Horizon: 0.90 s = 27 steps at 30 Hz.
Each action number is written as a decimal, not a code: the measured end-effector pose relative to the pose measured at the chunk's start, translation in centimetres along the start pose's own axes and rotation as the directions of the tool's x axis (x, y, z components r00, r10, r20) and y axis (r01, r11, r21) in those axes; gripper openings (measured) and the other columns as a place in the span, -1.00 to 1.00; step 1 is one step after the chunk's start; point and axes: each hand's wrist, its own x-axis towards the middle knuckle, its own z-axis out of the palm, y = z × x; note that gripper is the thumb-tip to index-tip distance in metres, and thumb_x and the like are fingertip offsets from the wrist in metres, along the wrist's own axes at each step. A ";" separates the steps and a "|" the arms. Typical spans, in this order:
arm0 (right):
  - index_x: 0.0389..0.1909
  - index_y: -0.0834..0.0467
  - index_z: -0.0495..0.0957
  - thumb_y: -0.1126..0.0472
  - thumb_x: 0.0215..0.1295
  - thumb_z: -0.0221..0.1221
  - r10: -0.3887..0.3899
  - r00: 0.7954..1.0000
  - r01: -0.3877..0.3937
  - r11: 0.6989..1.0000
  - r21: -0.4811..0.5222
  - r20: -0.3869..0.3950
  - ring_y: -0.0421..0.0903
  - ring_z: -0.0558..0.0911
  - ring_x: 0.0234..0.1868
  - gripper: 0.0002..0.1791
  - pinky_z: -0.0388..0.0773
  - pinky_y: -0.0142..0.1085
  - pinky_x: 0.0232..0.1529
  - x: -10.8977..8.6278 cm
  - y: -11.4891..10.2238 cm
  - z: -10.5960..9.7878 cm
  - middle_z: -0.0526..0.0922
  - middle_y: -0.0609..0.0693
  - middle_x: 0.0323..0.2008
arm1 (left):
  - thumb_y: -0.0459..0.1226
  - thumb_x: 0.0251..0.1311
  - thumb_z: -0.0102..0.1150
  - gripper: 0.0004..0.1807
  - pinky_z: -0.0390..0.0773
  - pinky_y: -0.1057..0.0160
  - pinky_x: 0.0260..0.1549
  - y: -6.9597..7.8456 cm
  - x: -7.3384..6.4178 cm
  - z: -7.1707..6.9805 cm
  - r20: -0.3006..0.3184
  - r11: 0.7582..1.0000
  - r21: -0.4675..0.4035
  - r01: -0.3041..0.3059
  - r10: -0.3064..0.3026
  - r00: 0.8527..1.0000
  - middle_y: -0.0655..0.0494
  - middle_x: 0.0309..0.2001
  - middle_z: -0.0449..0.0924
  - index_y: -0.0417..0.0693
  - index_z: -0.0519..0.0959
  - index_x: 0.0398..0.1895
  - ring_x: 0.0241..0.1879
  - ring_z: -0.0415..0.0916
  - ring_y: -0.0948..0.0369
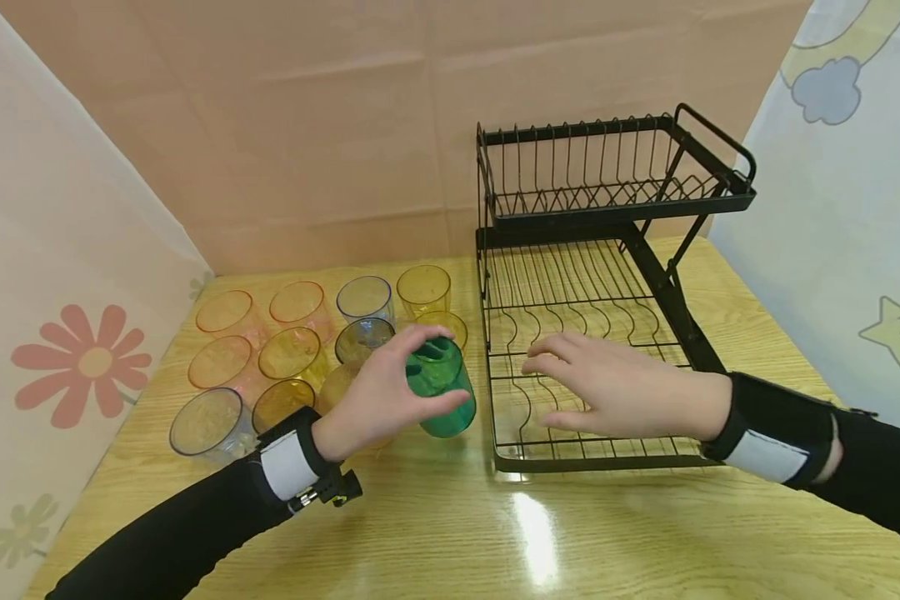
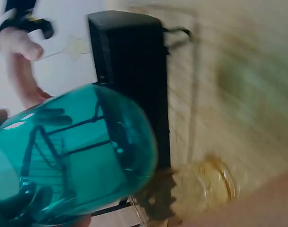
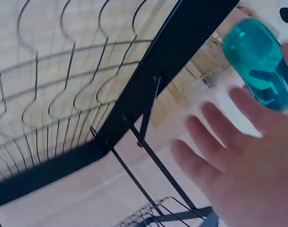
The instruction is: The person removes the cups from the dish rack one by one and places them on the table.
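My left hand (image 1: pixel 382 386) grips a translucent green cup (image 1: pixel 444 400) between thumb and fingers, just left of the dish rack. The same cup (image 2: pixel 82 156) fills much of the left wrist view, tilted. My right hand (image 1: pixel 607 385) hovers over the lower tier of the black wire dish rack (image 1: pixel 607 462), holding nothing, its fingers spread and slightly bent toward the cup. In the right wrist view the fingers of the right hand (image 3: pixel 248 156) appear apart from the green cup (image 3: pixel 259 61).
Several tinted cups stand in rows on the wooden table at left, among them a clear one (image 1: pixel 208 423), a pink one (image 1: pixel 300 308), a blue-rimmed one (image 1: pixel 365 298) and a yellow one (image 1: pixel 424 287). The rack's upper tier (image 1: pixel 622 212) overhangs its back part.
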 end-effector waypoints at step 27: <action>0.19 0.07 0.27 -0.32 0.23 -0.11 0.062 0.994 -0.071 0.992 -0.101 -0.092 0.03 0.33 0.15 -0.32 0.35 -0.03 0.01 -1.2 0.4 -1.4 0.23 0.07 0.24 | 0.24 -0.02 0.04 -0.24 0.43 0.30 -0.70 -3.0 -0.6 3.6 0.108 0.628 0.748 -0.213 0.201 0.974 0.04 -0.26 0.37 -0.19 0.30 0.02 -0.38 0.39 0.19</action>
